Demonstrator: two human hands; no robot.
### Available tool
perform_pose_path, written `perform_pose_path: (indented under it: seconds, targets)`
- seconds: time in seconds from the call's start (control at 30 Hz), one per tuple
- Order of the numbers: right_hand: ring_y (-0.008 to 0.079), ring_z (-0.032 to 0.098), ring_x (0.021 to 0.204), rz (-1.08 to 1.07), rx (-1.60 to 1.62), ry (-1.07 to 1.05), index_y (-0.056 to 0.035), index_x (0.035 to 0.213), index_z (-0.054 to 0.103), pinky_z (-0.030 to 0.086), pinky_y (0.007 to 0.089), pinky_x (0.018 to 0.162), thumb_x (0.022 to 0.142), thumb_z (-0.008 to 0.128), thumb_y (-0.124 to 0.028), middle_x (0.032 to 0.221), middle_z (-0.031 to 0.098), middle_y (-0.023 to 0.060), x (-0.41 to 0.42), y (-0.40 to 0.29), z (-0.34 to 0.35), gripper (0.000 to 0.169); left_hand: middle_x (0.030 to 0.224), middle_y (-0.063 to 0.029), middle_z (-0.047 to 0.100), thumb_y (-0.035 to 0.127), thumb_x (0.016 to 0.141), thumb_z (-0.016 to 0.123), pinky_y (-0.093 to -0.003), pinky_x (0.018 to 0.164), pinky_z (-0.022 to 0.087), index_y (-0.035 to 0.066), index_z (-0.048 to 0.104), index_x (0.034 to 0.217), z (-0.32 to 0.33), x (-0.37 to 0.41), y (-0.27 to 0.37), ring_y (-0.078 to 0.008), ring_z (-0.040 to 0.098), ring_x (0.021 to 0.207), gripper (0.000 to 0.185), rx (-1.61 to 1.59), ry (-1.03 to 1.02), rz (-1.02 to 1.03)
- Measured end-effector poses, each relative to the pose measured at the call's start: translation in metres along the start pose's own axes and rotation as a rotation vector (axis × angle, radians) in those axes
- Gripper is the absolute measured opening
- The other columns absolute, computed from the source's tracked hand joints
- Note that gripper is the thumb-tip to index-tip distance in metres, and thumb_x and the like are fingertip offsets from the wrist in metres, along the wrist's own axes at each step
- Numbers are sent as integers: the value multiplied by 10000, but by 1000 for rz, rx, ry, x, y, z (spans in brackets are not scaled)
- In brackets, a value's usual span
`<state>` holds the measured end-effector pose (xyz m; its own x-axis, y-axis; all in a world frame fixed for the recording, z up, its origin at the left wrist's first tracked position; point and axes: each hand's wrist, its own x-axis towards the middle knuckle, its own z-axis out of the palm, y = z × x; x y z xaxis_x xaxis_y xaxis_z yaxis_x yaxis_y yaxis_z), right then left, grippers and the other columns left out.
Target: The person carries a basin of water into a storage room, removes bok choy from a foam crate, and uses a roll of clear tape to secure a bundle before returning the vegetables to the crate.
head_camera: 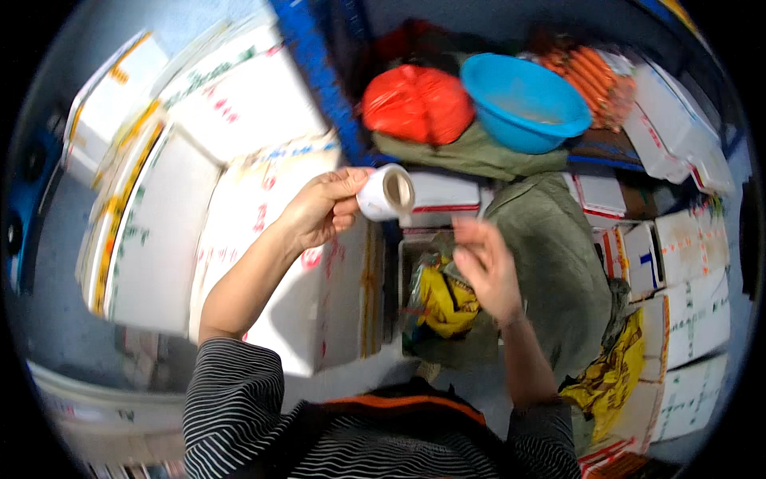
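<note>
My left hand (326, 206) grips the edge of a white roll of tape or labels (374, 196), thumb on top and fingers curled below. The roll's tan hollow core faces to the right, and a short pale end hangs from its lower side. To the right of the roll, apart from it, is my right hand (488, 266), blurred, with thumb and fingers spread and nothing visible between them. Below the hands a bin (410, 251) holds yellow printed plastic bags (446, 302). Large white foam boxes (263, 197) with printed writing stand beneath my left forearm.
A blue metal rack (311, 57) bears a red plastic bag (419, 105), a light-blue basin (526, 102) and bagged carrots (589, 78). Olive-green cloth or sacking (544, 263) drapes beside my right hand. More white foam boxes (697, 317) are stacked along the right.
</note>
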<state>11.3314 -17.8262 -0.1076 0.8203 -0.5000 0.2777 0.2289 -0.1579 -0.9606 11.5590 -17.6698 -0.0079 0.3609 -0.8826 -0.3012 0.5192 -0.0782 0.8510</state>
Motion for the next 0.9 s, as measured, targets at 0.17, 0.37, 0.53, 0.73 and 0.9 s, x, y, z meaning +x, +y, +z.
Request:
perform_pose_path:
  seconds: [0.17,0.37,0.53,0.73,0.9]
  targets:
    - [205,505,1156,63,268,-645,-25,1364,386,430,317,952,900,620,-208,1325,472,139,50,-52,136,551,610,71,398,278,961,557,-150,387,245,31,563,1015,-49,-153,-30,-12,277,468,253,-153,238,-81]
    - [158,611,998,475,449,-1175,-25,1265,506,557,298,791,925,598,-297,1113,596,85,-4,-59,355,445,737,-5,511,324,953,565,-181,456,392,36,535,1040,-128,-352,-78,-26,403,508,303,85,747,267]
    - [207,615,1056,743,840,-1371,12,1272,472,584,361,835,961,527,-252,1149,585,117,-106,-57,548,412,962,-66,554,206,870,650,-254,691,491,31,592,1169,-198,-549,-142,-131,553,769,350,1110,1175,746]
    - [250,607,1072,1089,916,-1579,13,1288,434,580,362,866,979,477,-181,1192,549,152,-232,-44,746,367,1023,-56,607,114,849,665,-258,816,474,19,637,1108,-279,-706,-192,-124,582,915,277,350,1339,589]
    - [306,592,1090,1543,956,-1600,6,1262,459,562,376,901,973,498,-197,1187,548,187,-312,-43,861,356,918,-78,681,129,874,616,-306,765,495,49,671,1039,-394,-846,-266,-176,623,842,191,226,1770,478]
